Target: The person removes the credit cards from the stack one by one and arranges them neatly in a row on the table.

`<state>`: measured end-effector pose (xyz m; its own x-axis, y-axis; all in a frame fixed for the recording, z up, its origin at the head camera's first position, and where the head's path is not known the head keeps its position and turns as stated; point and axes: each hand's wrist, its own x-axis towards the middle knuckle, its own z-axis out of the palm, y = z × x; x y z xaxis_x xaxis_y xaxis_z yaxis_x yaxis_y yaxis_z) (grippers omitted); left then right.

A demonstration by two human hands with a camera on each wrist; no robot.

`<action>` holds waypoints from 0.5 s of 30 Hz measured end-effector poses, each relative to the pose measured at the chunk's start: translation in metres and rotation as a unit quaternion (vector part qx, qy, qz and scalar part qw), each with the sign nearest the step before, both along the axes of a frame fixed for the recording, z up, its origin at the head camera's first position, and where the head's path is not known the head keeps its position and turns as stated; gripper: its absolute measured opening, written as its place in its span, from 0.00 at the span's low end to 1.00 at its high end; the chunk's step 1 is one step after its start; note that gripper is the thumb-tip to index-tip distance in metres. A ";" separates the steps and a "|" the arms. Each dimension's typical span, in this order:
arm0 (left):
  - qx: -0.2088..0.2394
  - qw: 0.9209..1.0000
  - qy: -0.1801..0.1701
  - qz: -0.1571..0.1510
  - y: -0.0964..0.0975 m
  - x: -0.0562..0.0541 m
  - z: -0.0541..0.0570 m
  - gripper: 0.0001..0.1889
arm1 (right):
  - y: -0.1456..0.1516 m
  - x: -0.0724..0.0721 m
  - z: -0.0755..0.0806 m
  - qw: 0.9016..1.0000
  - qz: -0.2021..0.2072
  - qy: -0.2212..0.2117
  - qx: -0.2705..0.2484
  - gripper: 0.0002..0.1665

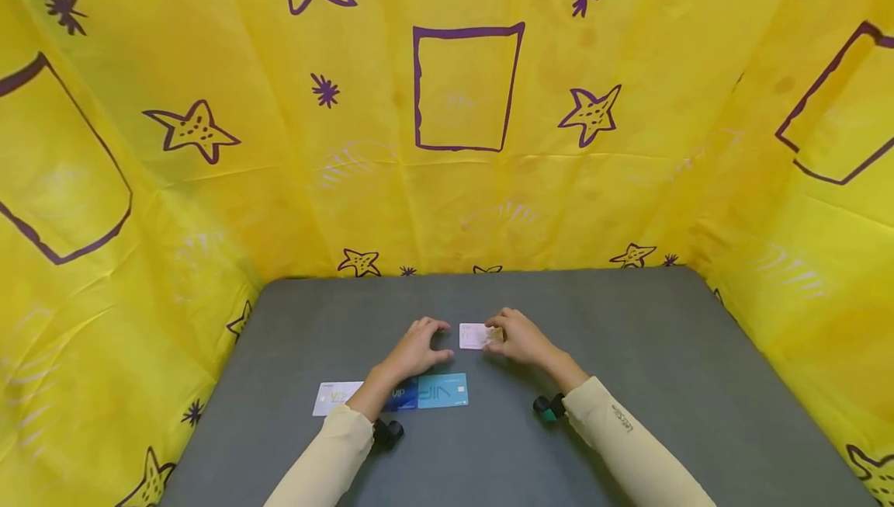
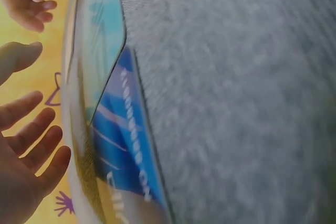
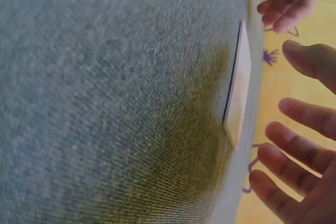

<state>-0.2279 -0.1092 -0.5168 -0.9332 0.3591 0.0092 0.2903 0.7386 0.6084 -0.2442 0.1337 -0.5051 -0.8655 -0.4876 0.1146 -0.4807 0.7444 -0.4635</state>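
Observation:
A pale pinkish card (image 1: 471, 336) lies on the grey table, its right part overlapped by my right hand (image 1: 522, 338). In the right wrist view that hand's fingers (image 3: 294, 140) are spread and relaxed, close beside the card (image 3: 240, 87), with nothing gripped. My left hand (image 1: 415, 348) hovers left of the pale card, thumb and fingers apart and holding nothing. Below it, a row of cards lies edge to edge: a whitish card (image 1: 331, 398), a dark blue VIP card (image 1: 403, 396) and a teal VIP card (image 1: 443, 391). My left forearm hides part of the row.
The grey table (image 1: 594, 313) has rounded far corners. Yellow fabric walls (image 1: 468, 204) with purple starfish drawings stand close around its back and sides. A dark wrist device (image 1: 387, 434) sits under the left sleeve and another (image 1: 548, 408) by the right cuff.

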 end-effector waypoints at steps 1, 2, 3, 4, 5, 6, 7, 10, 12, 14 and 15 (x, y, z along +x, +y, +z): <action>-0.004 1.000 -0.001 -0.002 0.001 0.000 -0.001 0.25 | 0.000 0.000 0.000 1.000 -0.002 -0.004 -0.002 0.25; -0.008 1.000 -0.003 -0.004 0.002 0.000 -0.002 0.26 | 0.000 0.000 0.000 1.000 -0.004 -0.010 -0.004 0.25; -0.013 1.000 -0.003 -0.007 0.003 0.000 -0.002 0.26 | 0.001 0.000 -0.001 1.000 -0.008 -0.017 -0.007 0.26; -0.018 1.000 -0.005 -0.009 0.005 0.000 -0.003 0.26 | 0.002 0.000 -0.002 1.000 -0.012 -0.023 -0.008 0.26; -0.023 1.000 -0.004 -0.011 0.006 -0.001 -0.003 0.26 | 0.002 -0.001 -0.003 0.999 -0.019 -0.030 -0.012 0.26; -0.024 1.000 -0.004 -0.014 0.008 -0.002 -0.003 0.25 | 0.003 -0.001 -0.005 0.999 -0.025 -0.036 -0.013 0.27; -0.023 1.000 -0.005 -0.015 0.009 -0.004 -0.003 0.26 | 0.004 -0.002 -0.005 0.999 -0.030 -0.042 -0.015 0.27; -0.027 0.999 0.003 -0.019 0.013 -0.009 -0.003 0.26 | 0.008 -0.006 -0.008 0.998 -0.043 -0.053 -0.012 0.28; -0.031 0.999 0.003 -0.018 0.015 -0.012 -0.003 0.27 | 0.009 -0.008 -0.008 0.997 -0.047 -0.060 -0.009 0.28; -0.036 0.999 0.001 -0.017 0.017 -0.015 -0.003 0.27 | 0.009 -0.010 -0.009 0.997 -0.049 -0.063 -0.007 0.28; -0.038 0.999 -0.001 -0.017 0.017 -0.016 -0.003 0.28 | 0.010 -0.011 -0.009 0.997 -0.051 -0.065 -0.007 0.28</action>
